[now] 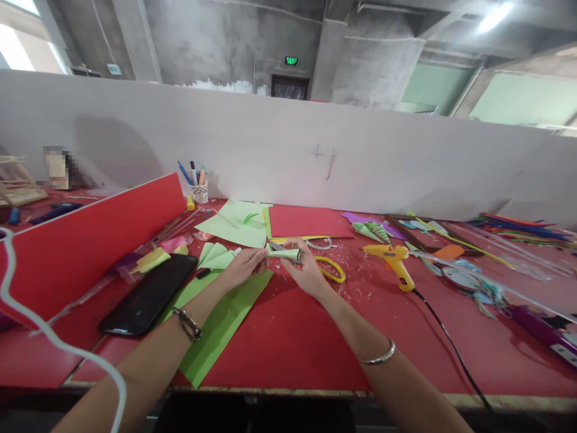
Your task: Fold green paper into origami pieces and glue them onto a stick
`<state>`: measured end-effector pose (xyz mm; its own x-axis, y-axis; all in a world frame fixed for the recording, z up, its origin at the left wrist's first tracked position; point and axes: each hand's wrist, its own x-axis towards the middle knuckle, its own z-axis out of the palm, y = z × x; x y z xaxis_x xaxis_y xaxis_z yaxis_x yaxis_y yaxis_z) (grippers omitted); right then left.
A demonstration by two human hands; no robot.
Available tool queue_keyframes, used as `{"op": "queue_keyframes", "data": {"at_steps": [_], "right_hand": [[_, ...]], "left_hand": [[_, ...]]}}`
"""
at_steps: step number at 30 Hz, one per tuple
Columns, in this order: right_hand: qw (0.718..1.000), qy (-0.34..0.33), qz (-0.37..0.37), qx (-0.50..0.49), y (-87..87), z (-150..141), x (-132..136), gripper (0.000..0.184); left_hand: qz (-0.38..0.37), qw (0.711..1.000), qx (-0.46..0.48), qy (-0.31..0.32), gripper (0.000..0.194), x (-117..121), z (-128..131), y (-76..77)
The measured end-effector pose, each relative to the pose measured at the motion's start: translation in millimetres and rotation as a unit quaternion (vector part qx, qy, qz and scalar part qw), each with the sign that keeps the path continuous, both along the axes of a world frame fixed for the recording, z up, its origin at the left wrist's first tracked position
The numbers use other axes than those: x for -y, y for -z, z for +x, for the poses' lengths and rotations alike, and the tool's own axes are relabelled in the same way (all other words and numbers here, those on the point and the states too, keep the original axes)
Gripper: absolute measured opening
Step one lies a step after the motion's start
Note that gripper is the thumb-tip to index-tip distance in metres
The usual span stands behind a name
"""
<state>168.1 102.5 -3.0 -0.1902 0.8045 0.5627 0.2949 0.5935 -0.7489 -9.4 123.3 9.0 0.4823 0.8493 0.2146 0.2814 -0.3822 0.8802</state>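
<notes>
Between my two hands is a small pale green paper roll (285,255), narrow at the left and wider at its right end, with dark lines near that end. My left hand (246,266) pinches its narrow end with thumb and fingertips. Curled around the wider end, my right hand (305,267) holds it from the right. A grey, pointed blade-like tip (276,246) shows just above the roll. Beside my right hand is a yellow loop handle (332,269); my hand hides whether it joins the grey tip. Below my left hand lies a green paper sheet (225,322).
Left stand a black phone (148,294), folded green paper (216,255) and a red board (99,240). Behind are red sheets (311,222) and a pen cup (199,192). Right lie a yellow glue gun (390,258) with its cord, striped paper cones (373,231) and pipe cleaners (523,225).
</notes>
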Motion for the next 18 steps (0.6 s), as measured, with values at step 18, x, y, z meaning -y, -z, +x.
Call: {"op": "queue_keyframes", "data": {"at_steps": [18], "right_hand": [[1.000,-0.026,0.016,0.001,0.7,-4.5,-0.4,0.017]], "left_hand": [[-0.027,0.995,0.081,-0.047,0.051,-1.5,2.8,6.6]]}}
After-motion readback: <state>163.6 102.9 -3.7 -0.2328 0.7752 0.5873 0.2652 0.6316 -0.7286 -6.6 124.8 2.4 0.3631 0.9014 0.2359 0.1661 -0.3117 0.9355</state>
